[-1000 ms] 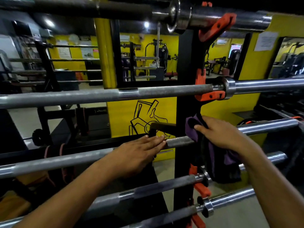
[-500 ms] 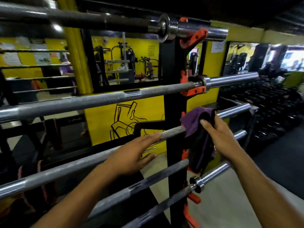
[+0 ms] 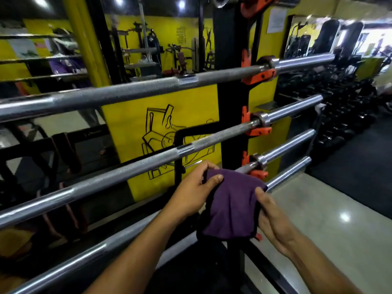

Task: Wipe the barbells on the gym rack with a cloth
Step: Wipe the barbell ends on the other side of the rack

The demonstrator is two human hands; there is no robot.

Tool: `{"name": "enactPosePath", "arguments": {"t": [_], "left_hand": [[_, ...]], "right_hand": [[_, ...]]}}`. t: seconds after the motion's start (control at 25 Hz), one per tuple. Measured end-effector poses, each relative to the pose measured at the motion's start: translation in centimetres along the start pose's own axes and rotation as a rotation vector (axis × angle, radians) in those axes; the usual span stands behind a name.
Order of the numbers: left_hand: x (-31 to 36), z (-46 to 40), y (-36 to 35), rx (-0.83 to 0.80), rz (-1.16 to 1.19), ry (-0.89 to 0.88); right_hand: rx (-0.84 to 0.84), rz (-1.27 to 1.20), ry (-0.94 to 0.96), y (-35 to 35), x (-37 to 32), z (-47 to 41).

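Purple cloth (image 3: 231,209) being pinched by left hand (image 3: 191,194) and right hand (image 3: 273,219) | being refolded | lower barbell (image 3: 118,236) likely being wiped next

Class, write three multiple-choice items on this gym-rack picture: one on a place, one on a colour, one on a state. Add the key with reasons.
1. Where is the cloth?
A. draped on the top bar
B. between both hands, in front of the rack upright
C. on the floor

2. What colour are the bar hooks?
A. orange
B. blue
C. white

3. What is the left hand doing?
A. hanging idle
B. lying flat on a bar
C. pinching the cloth

Key: B, the right hand holds its other edge; A, orange against the black upright; C, thumb lies on the fabric.
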State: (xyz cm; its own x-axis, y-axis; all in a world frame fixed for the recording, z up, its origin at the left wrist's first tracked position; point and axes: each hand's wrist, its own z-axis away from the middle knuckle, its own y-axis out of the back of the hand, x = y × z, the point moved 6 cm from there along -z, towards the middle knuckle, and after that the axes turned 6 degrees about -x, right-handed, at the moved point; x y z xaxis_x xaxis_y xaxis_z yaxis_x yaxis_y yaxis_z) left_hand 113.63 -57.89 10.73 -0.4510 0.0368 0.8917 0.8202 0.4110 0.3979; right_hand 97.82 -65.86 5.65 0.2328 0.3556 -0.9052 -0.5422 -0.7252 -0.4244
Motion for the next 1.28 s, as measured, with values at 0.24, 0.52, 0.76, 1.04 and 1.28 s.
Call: {"name": "enactPosePath", "arguments": {"t": [0.24,0.52,0.76,1.04,1.28], "left_hand": [[3.8,0.2,4.9,0.022,-0.849,-0.365],[1.5,-1.4,12.1,-0.423,-1.284,-0.086],[0.0,-1.5,12.9,-0.400,-1.237,-0.087],[0.4,-1.5,12.5,-0.400,-1.224,-0.143],[1.1,-0.4,12.2,-0.483,-1.284,-0.178]], "right_hand": [[0.253,0.240,0.207,0.5,-4.4,-2.8],[0.606,0.291,0.574,3.9,-13.6,-10.1],[0.482,1.252,0.584,0.0,-9.2,-17.3],[0.456,1.380,0.619,-2.6,-10.7,-18.2],[0.108,1.511,0.828,-9.5,-6.2,-16.1]]}}
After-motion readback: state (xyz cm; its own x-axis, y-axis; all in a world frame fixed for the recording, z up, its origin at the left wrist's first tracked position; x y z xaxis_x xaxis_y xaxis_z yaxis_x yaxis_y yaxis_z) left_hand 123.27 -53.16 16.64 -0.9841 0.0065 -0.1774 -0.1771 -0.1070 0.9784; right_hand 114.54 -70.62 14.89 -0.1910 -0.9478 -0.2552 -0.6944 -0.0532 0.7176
